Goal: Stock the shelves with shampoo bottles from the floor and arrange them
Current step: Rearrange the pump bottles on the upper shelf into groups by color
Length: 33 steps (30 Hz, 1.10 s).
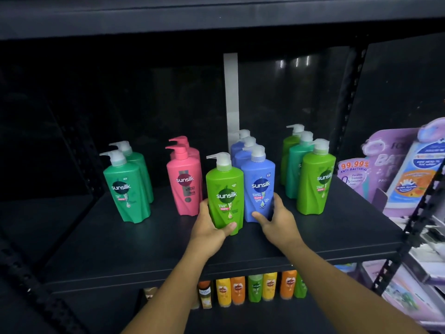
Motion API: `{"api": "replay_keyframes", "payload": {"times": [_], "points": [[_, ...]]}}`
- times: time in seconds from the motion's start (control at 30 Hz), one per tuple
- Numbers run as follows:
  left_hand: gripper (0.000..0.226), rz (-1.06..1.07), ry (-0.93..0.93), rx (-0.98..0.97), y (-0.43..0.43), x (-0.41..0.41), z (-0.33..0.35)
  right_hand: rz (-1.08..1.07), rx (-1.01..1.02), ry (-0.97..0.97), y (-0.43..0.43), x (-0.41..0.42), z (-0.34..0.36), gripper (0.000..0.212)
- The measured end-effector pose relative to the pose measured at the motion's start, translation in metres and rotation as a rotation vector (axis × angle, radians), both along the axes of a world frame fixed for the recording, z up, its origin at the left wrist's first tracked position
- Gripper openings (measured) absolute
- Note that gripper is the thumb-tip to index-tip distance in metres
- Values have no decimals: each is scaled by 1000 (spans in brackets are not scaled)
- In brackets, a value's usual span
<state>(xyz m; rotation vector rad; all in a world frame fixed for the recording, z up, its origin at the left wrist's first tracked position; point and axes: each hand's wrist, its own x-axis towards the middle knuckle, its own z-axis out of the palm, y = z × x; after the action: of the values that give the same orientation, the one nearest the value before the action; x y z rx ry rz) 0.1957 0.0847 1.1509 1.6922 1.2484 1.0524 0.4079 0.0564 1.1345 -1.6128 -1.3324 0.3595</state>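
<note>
one lime-green bottle [225, 189], one blue bottle [259, 186]

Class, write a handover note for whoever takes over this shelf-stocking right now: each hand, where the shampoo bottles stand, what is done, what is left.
Left hand grips the light green bottle, upright on the shelf beside the front blue bottle.
Right hand grips that front blue bottle.
Done: teal pair, pink pair, blue file of three and mixed green file of three stand front to back.
Left: probably line up the two held bottles; floor stock is out of view.
</note>
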Motion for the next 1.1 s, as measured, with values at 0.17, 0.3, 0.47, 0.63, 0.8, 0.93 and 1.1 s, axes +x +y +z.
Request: {"api": "replay_keyframes", "payload": {"times": [0.17,0.3,0.47,0.63,0.8,0.93,1.1], "points": [[72,-52,22,42,-26,0,-3,-29,133,100,-8,0,1,65],[69,-148,89,55,-39,8,-1,-183,238,155,-29,10,3,45],[67,-220,109,47,-50,42,7,-385,243,155,-42,53,4,38],[73,-243,104,61,-50,88,0,-329,102,143,-46,96,8,67],[75,-243,97,79,-46,124,-4,-103,15,289,-36,119,15,84],[73,-222,86,78,-40,139,-5,-22,79,431,-32,124,16,51],[72,-208,65,86,-40,145,-8,24,82,497,-33,130,11,26]]}}
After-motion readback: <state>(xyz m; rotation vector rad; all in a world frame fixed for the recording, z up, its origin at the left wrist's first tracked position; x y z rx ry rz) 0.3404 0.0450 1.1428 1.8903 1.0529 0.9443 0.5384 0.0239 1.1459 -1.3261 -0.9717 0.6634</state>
